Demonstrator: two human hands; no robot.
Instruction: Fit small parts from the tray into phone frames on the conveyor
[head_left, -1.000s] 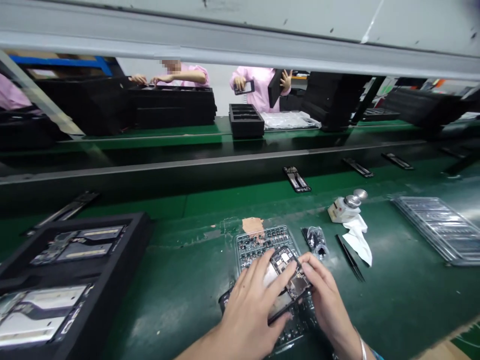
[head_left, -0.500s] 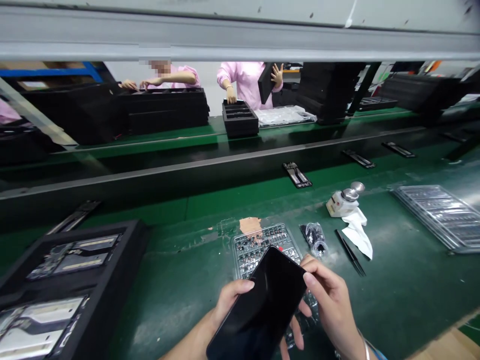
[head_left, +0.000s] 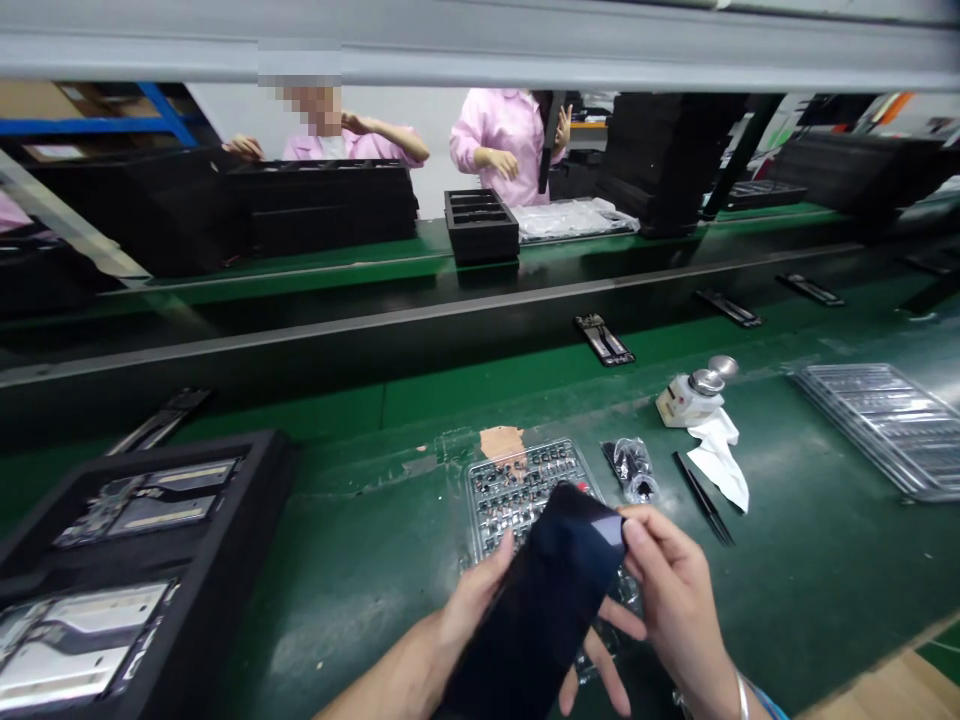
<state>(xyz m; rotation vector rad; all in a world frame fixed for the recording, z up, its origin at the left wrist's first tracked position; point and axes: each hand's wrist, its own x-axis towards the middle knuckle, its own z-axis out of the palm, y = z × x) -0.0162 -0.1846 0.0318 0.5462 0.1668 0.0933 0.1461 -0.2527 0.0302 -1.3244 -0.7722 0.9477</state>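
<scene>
A black smartphone [head_left: 540, 600] lies face up and tilted in my left hand [head_left: 480, 590]. The thumb presses its left edge, and the fingers stick out from beneath its right side. My right hand [head_left: 671, 575] pinches thumb against forefinger at the phone's upper right corner. There a thin protective film [head_left: 609, 533] looks lifted and folded back, showing a pale triangle. Behind the phone, partly covered by it, is a clear plastic tray [head_left: 517, 490] with rows of small parts. Black tweezers [head_left: 703, 500] rest on the bench to the right.
A black foam tray [head_left: 255, 510] with opened phones sits at left. Beyond the clear tray are a small plastic bag [head_left: 631, 465], a dispenser bottle [head_left: 686, 398] and a white cloth [head_left: 721, 460]. Opened phones [head_left: 604, 340] lie along the green belt. Stacked clear trays [head_left: 885, 430] stand right; co-workers work opposite.
My right hand has shifted slightly right, and the film corner now shows lifted. The phone has tilted in my left hand. Across the belt, a co-worker's hand has left the black tray.
</scene>
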